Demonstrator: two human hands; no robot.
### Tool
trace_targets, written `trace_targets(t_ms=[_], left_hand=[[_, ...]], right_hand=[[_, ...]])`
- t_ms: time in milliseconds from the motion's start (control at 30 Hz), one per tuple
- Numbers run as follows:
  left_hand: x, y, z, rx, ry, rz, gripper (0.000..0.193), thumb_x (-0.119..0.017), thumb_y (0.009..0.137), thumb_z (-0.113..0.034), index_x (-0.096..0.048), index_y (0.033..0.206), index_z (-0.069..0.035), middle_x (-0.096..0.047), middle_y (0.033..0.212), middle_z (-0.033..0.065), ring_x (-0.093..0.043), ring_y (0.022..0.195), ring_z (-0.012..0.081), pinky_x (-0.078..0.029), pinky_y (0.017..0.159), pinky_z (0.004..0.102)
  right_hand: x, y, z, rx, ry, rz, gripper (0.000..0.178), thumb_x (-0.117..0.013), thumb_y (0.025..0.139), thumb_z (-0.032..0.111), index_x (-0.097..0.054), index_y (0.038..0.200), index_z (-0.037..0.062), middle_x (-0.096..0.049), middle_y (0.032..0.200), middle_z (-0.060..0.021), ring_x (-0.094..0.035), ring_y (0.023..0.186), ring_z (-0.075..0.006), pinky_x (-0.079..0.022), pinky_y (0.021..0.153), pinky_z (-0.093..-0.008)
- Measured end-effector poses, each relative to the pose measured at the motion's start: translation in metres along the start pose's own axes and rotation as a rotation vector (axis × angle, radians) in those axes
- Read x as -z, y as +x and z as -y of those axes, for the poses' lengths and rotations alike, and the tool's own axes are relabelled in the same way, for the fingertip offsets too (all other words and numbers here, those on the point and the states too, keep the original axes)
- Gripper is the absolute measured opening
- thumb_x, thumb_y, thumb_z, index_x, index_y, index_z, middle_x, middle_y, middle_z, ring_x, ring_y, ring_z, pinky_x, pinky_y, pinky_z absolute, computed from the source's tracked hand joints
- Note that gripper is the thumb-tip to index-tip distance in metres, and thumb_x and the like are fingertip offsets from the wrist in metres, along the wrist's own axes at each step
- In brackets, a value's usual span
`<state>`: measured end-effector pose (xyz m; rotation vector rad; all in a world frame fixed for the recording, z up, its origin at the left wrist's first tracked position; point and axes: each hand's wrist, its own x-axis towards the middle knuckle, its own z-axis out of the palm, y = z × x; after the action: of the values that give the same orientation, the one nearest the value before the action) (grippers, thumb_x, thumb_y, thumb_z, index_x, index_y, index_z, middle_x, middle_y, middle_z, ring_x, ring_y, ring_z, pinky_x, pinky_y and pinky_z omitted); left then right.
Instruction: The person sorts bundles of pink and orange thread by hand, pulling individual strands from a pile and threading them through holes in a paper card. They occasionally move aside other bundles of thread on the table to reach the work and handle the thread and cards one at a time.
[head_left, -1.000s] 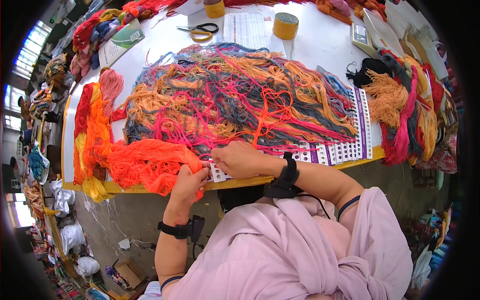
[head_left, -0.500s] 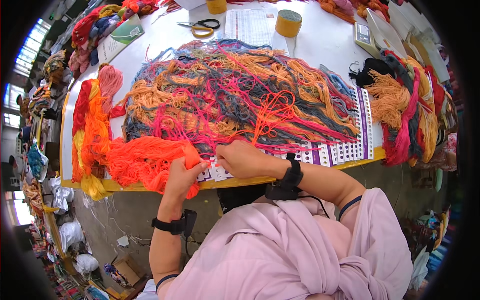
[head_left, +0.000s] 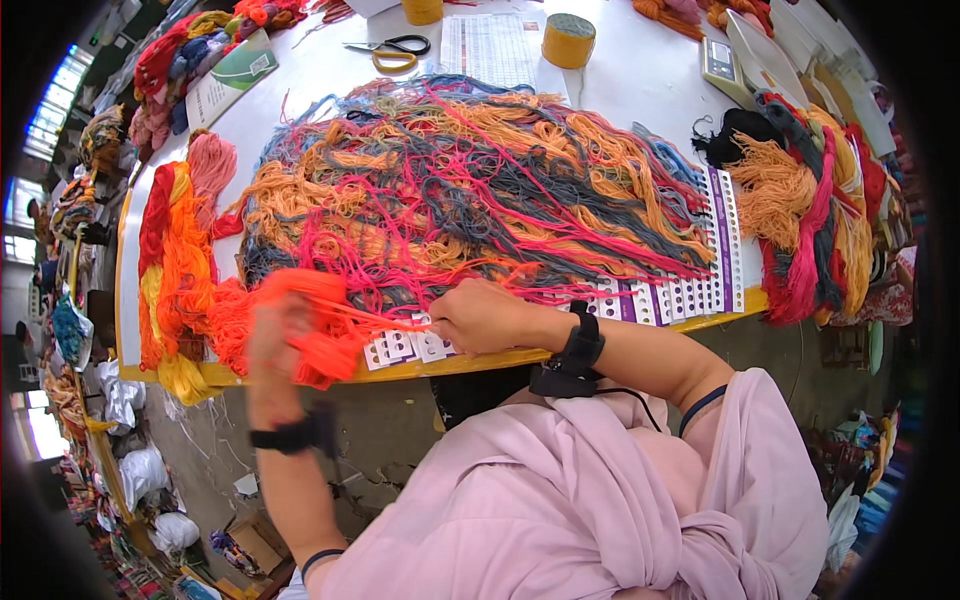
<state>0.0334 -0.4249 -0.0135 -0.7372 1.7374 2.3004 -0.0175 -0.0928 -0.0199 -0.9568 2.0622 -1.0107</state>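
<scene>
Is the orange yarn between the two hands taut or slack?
It looks taut: the orange yarn runs nearly straight from beside the left hand, which is blurred, to the closed right hand.

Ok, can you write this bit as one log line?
left hand: blurred, at orange skein | right hand: pinching orange strands | multicoloured yarn: lying across punched cards | scissors: on table

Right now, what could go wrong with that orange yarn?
The orange strands running from the skein at the left hand to the right hand might snag on the mixed yarn pile beside them. That skein overlaps the table's front edge, so it could slip off. A tug might shift the nearby holed cards.
</scene>
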Motion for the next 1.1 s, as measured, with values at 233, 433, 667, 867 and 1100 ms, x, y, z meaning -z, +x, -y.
trace_targets(t_ms=[233,433,667,867,1100], left_hand=[[0.019,-0.01,-0.079,-0.38,0.198,-0.397,0.022,-0.059,0.095,-0.017,-0.064,0.106,0.002,-0.068,0.094,0.0101,-0.05,0.061,0.0037,-0.037,0.049,0.0169],[-0.119,-0.04,0.061,0.086,-0.552,0.306,0.048,-0.041,0.104,-0.033,-0.045,0.135,0.003,-0.052,0.137,0.0177,-0.048,0.13,0.0289,-0.042,0.106,0.0431],[-0.133,-0.045,0.062,0.07,-0.597,0.362,0.049,-0.04,0.105,-0.029,-0.038,0.142,0.004,-0.045,0.143,0.0162,-0.048,0.128,0.026,-0.041,0.107,0.0393],[-0.133,-0.049,0.059,0.062,-0.586,0.311,0.05,-0.04,0.104,-0.029,-0.037,0.142,0.004,-0.045,0.142,0.0168,-0.049,0.127,0.0251,-0.04,0.108,0.0396],[-0.14,-0.052,0.048,0.102,-0.509,0.064,0.045,-0.041,0.104,-0.03,-0.046,0.134,0.003,-0.06,0.12,0.0144,-0.063,0.097,0.0179,-0.055,0.079,0.0315]], right_hand=[[0.0,-0.001,-0.004,-0.024,0.005,0.002,0.025,-0.05,0.089,0.017,-0.064,0.076,0.0013,-0.066,0.061,-0.0102,-0.067,0.058,-0.026,-0.053,0.065,-0.0408],[-0.006,0.002,0.0,-0.172,0.606,-0.237,0.017,-0.056,0.091,0.013,-0.06,0.082,-0.0013,-0.067,0.067,-0.0091,-0.064,0.048,-0.0174,-0.051,0.052,-0.0335],[-0.024,0.024,0.006,-0.051,0.696,-0.204,0.006,-0.061,0.09,0.007,-0.062,0.091,0.0002,-0.065,0.076,-0.0049,-0.062,0.065,-0.0099,-0.05,0.057,-0.0252],[-0.021,0.014,0.009,-0.085,1.025,-0.131,0.006,-0.059,0.091,0.007,-0.06,0.089,0.0018,-0.064,0.079,-0.0061,-0.059,0.064,-0.0113,-0.049,0.057,-0.0258],[-0.015,0.002,0.006,-0.131,1.023,-0.128,0.012,-0.058,0.096,0.016,-0.058,0.096,0.0045,-0.062,0.082,0.0006,-0.055,0.067,-0.006,-0.044,0.057,-0.0215]])
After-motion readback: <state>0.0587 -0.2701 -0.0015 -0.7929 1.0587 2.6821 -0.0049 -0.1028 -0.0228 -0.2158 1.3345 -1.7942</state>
